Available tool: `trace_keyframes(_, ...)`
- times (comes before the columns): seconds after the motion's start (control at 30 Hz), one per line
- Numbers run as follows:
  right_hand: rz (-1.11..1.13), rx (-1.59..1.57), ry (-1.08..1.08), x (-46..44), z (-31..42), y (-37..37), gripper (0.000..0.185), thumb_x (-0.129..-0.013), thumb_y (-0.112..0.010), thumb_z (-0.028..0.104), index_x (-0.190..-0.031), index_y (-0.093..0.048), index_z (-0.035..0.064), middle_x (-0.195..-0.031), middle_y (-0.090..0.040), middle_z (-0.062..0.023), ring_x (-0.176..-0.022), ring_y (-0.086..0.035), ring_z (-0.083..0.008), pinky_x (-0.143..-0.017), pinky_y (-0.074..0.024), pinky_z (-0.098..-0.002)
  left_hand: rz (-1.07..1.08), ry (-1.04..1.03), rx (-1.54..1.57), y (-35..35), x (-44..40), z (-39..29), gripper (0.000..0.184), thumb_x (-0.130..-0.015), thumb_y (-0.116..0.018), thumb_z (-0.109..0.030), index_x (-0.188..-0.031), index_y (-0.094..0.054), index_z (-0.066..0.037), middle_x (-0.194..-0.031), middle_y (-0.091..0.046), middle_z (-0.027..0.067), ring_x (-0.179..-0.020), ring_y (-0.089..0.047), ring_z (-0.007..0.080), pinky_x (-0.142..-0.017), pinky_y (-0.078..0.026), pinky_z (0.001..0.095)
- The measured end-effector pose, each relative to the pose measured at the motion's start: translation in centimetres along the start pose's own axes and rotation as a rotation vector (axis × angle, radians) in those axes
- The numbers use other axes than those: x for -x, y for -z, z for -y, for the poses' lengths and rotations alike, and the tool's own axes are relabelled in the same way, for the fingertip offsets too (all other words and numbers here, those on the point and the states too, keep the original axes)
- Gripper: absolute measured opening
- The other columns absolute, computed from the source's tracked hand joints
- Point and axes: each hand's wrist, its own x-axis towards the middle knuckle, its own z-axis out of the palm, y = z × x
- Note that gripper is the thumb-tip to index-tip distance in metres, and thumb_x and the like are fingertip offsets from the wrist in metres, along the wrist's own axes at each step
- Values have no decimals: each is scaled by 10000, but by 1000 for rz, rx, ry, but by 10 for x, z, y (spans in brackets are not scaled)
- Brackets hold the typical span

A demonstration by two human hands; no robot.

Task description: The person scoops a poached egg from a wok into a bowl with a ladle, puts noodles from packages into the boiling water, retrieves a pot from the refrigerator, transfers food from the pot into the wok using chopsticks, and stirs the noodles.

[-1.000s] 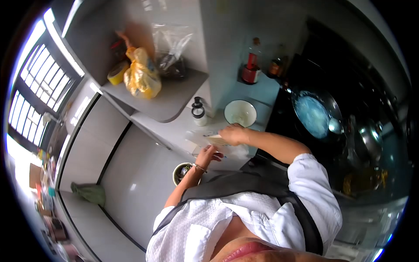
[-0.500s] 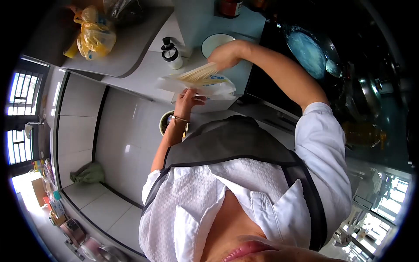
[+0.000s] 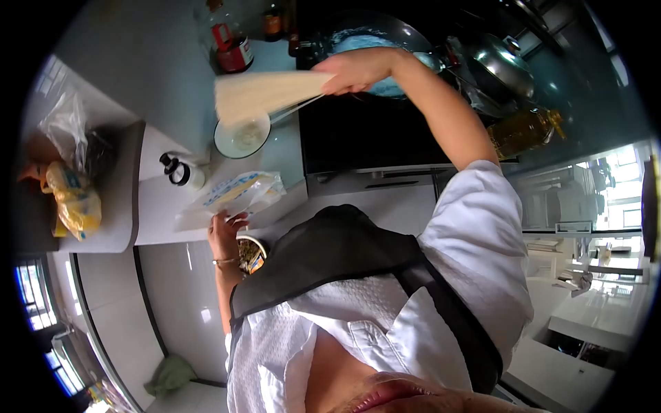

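1. Head view, upper centre: right hand clutches one end of the noodles, fingers closed; some strands stray.
2. Lower left: left hand apparently pinches the bag.
3. Judged step: unbagging noodles; next move calls for firm grip.

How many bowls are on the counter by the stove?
1: a white bowl on the counter, left of the stove in the picture, partly behind the pale bundle. Others may be hidden.

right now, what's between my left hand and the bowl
In the head view, the bag, its edge at your left hand, comes first, then a strip of counter before the bowl.
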Motion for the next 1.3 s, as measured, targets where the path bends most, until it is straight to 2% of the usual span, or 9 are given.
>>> trace_keyframes(0.2, -471, -222, -206, 67, -66, 35, 237, -844, -523, 203, -1033, -479, 67, -641, -392, 32, -457, -294, -25, -364, -206, -175, -10, -47, -21, 18, 9, -10, 267, -829, -499, -210, -935, -498, 35, -834, -589, 200, -724, -615, 310, -610, -521, 381)
trace_keyframes(0.27, -688, -228, -299, 67, -100, 42, 259, -839, -519, 245, -1018, -490, 61, -665, -425, 18, -497, -349, -58, -396, -282, -218, -13, -68, -35, 26, 13, -16, 253, -843, -486, -226, -914, -496, 17, -801, -609, 211, -723, -623, 305, -627, -530, 379)
trace_keyframes(0.43, -725, -454, -296, 62, -139, 43, 255, -813, -520, 210, -1001, -491, 41, -672, -445, -16, -479, -378, -87, -382, -330, -235, -9, -83, -29, 16, 28, -20, 260, -857, -482, -220, -965, -508, 14, -823, -611, 197, -747, -625, 299, -619, -543, 368)
trace_keyframes(0.63, -769, -366, -253, 22, -166, 40, 265, -783, -475, 139, -993, -504, -21, -688, -510, -71, -488, -480, -125, -365, -371, -257, -2, -145, 51, 6, 31, -11, 238, -871, -479, -218, -970, -514, -5, -879, -611, 153, -760, -626, 298, -611, -543, 361)
trace_keyframes(0.9, -822, -451, -183, -16, -221, 57, 256, -739, -451, 76, -903, -579, -74, -682, -603, -163, -572, -609, -225, -469, -489, -330, -74, -127, 71, -7, 31, -4, 187, -856, -487, -190, -921, -510, -16, -888, -599, 134, -750, -625, 309, -593, -541, 359)
trace_keyframes(1.0, -967, -193, -242, -27, -252, 69, 243, -725, -460, 52, -869, -613, -71, -693, -618, -209, -575, -624, -243, -524, -501, -352, -89, -131, 81, -9, 34, -4, 186, -854, -489, -191, -919, -512, -19, -892, -595, 134, -745, -623, 312, -595, -540, 360)
trace_keyframes(1.1, -1036, -74, -238, -23, -252, 71, 224, -707, -485, 38, -844, -632, -61, -714, -618, -234, -600, -633, -281, -574, -503, -354, -102, -145, 74, -5, 36, -4, 189, -853, -492, -195, -920, -512, -19, -895, -593, 135, -742, -622, 313, -599, -540, 361)
trace_keyframes(1.2, -861, -44, -264, -5, -222, 66, 221, -684, -498, 26, -837, -632, -62, -720, -617, -244, -653, -628, -344, -607, -500, -380, -99, -145, 64, -2, 35, -6, 195, -853, -494, -198, -923, -512, -16, -896, -595, 137, -741, -622, 312, -599, -541, 361)
trace_keyframes(1.3, -994, -145, -420, 2, -206, 63, 241, -684, -514, 32, -877, -625, -62, -779, -612, -269, -756, -615, -390, -679, -494, -401, -99, -138, 59, 0, 34, -6, 202, -852, -498, -199, -929, -511, -13, -892, -599, 141, -740, -623, 311, -595, -543, 360)
